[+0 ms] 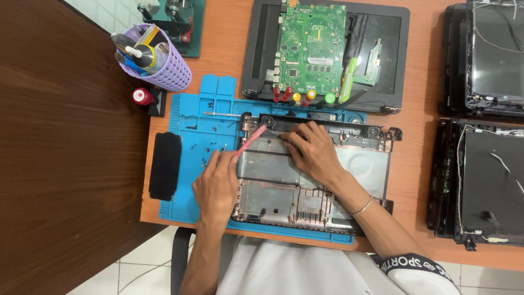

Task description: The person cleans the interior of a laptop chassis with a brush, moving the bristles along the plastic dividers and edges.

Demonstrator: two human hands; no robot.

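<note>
The person's left hand point(216, 186) is closed around a thin pink pry tool point(250, 141), its fingers curled tight on the handle end, and the tool slants up and to the right until its tip meets the top left corner of an opened laptop base point(305, 191). That grey, ribbed shell lies on a blue work mat point(188, 120) near the front edge of the orange table point(420, 109), just in front of the person. The right hand point(312, 150) rests flat on the shell's far edge, fingers spread and pressing down beside a long black speaker bar point(327, 127); it grips nothing. A thin bracelet point(362, 207) circles that wrist.

Beyond the mat, toward the far edge of the table, a second laptop chassis point(393, 54) carries a green circuit board point(312, 46), and several screwdrivers with red, yellow and green handles point(300, 96) lie between it and the shell. At the far left corner stands a purple mesh holder point(164, 74) stuffed with tools and tubes. A black oblong pad point(165, 165) lies at the left edge, just beside the mat, with a small red-capped item point(143, 96) above it. Along the right edge, dark laptop lids point(486, 175) with loose wires are stacked.
</note>
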